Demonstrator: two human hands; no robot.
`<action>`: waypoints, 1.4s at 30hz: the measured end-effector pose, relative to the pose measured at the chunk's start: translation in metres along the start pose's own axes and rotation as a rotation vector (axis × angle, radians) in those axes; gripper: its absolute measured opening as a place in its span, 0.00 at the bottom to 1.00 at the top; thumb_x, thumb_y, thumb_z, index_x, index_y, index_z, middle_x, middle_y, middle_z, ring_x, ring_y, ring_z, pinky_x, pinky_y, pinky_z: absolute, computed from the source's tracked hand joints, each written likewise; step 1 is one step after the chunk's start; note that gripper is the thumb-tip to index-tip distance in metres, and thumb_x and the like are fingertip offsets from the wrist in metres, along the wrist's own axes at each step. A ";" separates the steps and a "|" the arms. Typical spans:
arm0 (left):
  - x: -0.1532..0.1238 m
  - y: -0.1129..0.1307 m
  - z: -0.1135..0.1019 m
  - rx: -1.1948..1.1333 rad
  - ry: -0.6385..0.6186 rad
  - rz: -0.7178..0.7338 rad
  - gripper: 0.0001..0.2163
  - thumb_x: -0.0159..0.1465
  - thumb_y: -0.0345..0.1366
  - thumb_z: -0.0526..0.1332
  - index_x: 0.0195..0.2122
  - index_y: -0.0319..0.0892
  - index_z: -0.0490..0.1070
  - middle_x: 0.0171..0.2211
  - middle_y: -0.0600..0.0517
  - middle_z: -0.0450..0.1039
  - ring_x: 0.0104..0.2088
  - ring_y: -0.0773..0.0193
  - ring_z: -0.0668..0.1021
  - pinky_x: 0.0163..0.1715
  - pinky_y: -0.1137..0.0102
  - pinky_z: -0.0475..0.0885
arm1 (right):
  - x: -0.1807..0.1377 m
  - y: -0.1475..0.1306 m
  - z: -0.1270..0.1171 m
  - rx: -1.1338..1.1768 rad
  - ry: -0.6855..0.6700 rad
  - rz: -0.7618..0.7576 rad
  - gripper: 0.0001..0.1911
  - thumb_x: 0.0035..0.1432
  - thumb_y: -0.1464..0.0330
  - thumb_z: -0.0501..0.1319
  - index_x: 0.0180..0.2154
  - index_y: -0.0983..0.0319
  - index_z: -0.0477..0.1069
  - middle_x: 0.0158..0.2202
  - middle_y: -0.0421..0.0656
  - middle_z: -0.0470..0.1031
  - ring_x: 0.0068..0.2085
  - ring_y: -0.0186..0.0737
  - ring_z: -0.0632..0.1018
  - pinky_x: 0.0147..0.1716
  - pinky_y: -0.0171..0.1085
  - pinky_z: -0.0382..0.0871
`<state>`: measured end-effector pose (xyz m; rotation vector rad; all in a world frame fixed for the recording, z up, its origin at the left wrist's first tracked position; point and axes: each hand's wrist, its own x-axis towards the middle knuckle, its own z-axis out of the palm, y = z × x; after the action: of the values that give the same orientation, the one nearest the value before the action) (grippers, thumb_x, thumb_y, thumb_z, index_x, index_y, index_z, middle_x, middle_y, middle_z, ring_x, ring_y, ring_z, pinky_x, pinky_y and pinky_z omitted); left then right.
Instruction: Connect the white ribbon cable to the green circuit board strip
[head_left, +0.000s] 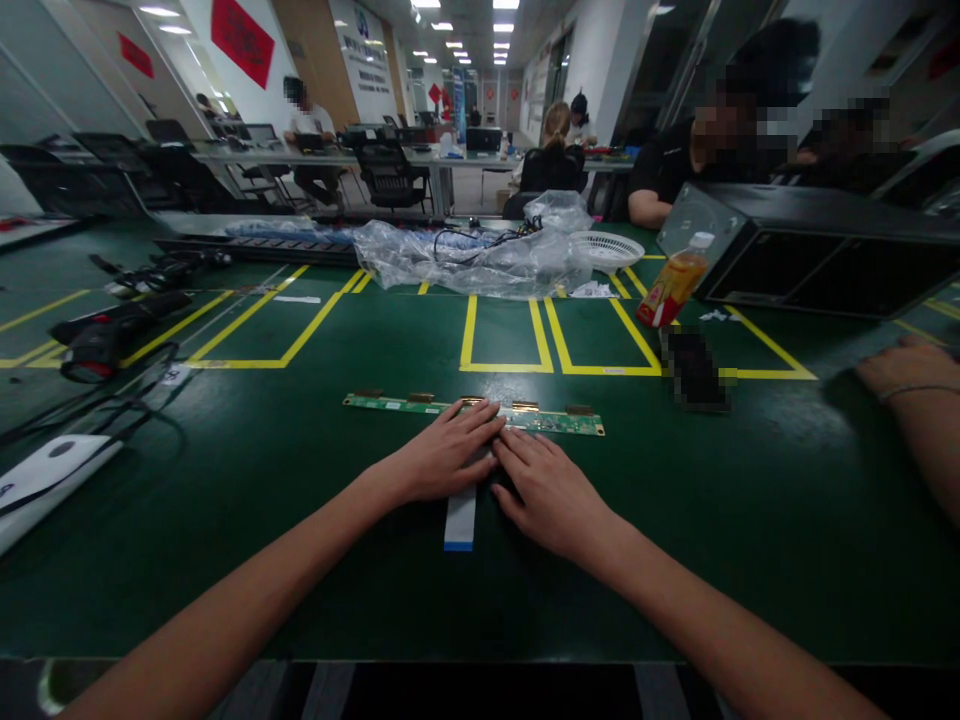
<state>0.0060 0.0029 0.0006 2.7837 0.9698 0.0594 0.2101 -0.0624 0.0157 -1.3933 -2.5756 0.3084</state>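
A long narrow green circuit board (397, 404) with gold connectors lies flat on the green work table (300, 560). A white flat ribbon cable (460, 517) with a blue end runs from the board toward me. My left hand (448, 450) rests palm down over the cable, fingertips on the board's middle. My right hand (546, 488) lies beside it, fingers stretched toward the same spot. Where the cable meets the board is hidden under both hands.
Yellow tape outlines (506, 340) mark the table. Crumpled clear plastic with cables (480, 260), a white basket (606, 248), a tilted drink bottle (673, 284), a black case (810, 250) and a dark phone (694, 370) stand behind. A red-black tool (101, 338) lies left. Another person's arm (919, 400) rests at right.
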 end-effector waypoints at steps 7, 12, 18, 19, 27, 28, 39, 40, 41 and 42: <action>0.000 -0.004 -0.002 0.022 0.017 0.017 0.27 0.74 0.47 0.49 0.71 0.41 0.54 0.73 0.43 0.46 0.73 0.58 0.48 0.70 0.58 0.40 | 0.000 -0.007 0.001 -0.070 -0.005 0.075 0.29 0.68 0.64 0.53 0.64 0.74 0.64 0.67 0.61 0.64 0.67 0.56 0.66 0.66 0.52 0.59; -0.001 -0.004 -0.002 0.010 0.013 0.014 0.28 0.74 0.48 0.49 0.71 0.42 0.52 0.73 0.43 0.47 0.73 0.57 0.49 0.70 0.57 0.41 | -0.002 -0.008 0.000 -0.117 -0.024 0.120 0.30 0.68 0.63 0.53 0.65 0.76 0.63 0.66 0.63 0.64 0.66 0.58 0.66 0.64 0.53 0.62; -0.002 -0.005 -0.002 0.027 0.015 0.028 0.29 0.74 0.50 0.48 0.72 0.42 0.51 0.73 0.42 0.45 0.73 0.55 0.48 0.70 0.56 0.42 | -0.002 -0.002 0.005 -0.109 -0.012 0.100 0.29 0.69 0.64 0.51 0.66 0.74 0.62 0.68 0.61 0.62 0.68 0.56 0.64 0.67 0.53 0.58; -0.001 -0.005 -0.002 0.029 0.015 0.031 0.29 0.74 0.50 0.48 0.72 0.42 0.51 0.73 0.43 0.45 0.73 0.54 0.48 0.70 0.55 0.42 | -0.002 -0.001 0.005 -0.105 -0.019 0.089 0.29 0.70 0.65 0.50 0.66 0.74 0.61 0.68 0.61 0.61 0.68 0.56 0.63 0.67 0.53 0.57; -0.001 0.001 -0.002 0.081 0.039 -0.014 0.28 0.75 0.47 0.48 0.72 0.39 0.51 0.74 0.42 0.42 0.73 0.50 0.46 0.70 0.50 0.43 | 0.004 0.021 -0.012 0.112 0.062 0.043 0.23 0.71 0.69 0.48 0.62 0.65 0.68 0.63 0.54 0.71 0.62 0.51 0.73 0.62 0.52 0.66; -0.001 0.002 -0.003 0.085 0.045 0.008 0.28 0.74 0.46 0.48 0.72 0.39 0.51 0.74 0.43 0.41 0.73 0.51 0.45 0.70 0.51 0.42 | 0.005 0.024 -0.014 0.163 0.098 0.047 0.22 0.71 0.69 0.48 0.62 0.63 0.68 0.61 0.52 0.73 0.60 0.49 0.75 0.60 0.51 0.68; -0.007 -0.059 -0.006 0.099 0.066 -0.550 0.28 0.74 0.42 0.41 0.72 0.34 0.51 0.73 0.42 0.47 0.72 0.51 0.54 0.69 0.52 0.52 | 0.007 0.035 -0.017 0.232 0.195 0.111 0.18 0.68 0.68 0.53 0.56 0.63 0.73 0.53 0.50 0.79 0.53 0.48 0.79 0.55 0.50 0.72; -0.014 -0.076 -0.009 0.109 0.079 -0.692 0.29 0.74 0.42 0.40 0.71 0.31 0.52 0.72 0.39 0.48 0.71 0.46 0.55 0.67 0.48 0.54 | 0.007 0.035 -0.017 0.231 0.189 0.112 0.18 0.68 0.68 0.53 0.56 0.63 0.73 0.53 0.50 0.79 0.52 0.48 0.79 0.54 0.50 0.72; -0.023 -0.092 -0.012 0.111 0.093 -0.810 0.29 0.73 0.41 0.39 0.70 0.27 0.52 0.72 0.34 0.48 0.70 0.41 0.56 0.65 0.43 0.56 | 0.007 0.036 -0.017 0.230 0.191 0.111 0.18 0.68 0.69 0.53 0.55 0.62 0.73 0.52 0.50 0.80 0.52 0.48 0.79 0.54 0.50 0.73; -0.033 -0.108 -0.015 0.108 0.102 -0.899 0.30 0.73 0.40 0.39 0.69 0.24 0.52 0.71 0.30 0.49 0.69 0.36 0.57 0.62 0.39 0.58 | 0.007 0.037 -0.017 0.231 0.195 0.109 0.18 0.68 0.69 0.52 0.55 0.61 0.74 0.52 0.49 0.80 0.52 0.48 0.79 0.54 0.51 0.72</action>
<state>-0.0871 0.0681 -0.0051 2.1760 2.1809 0.0161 0.2404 -0.0355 0.0222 -1.4054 -2.2345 0.4475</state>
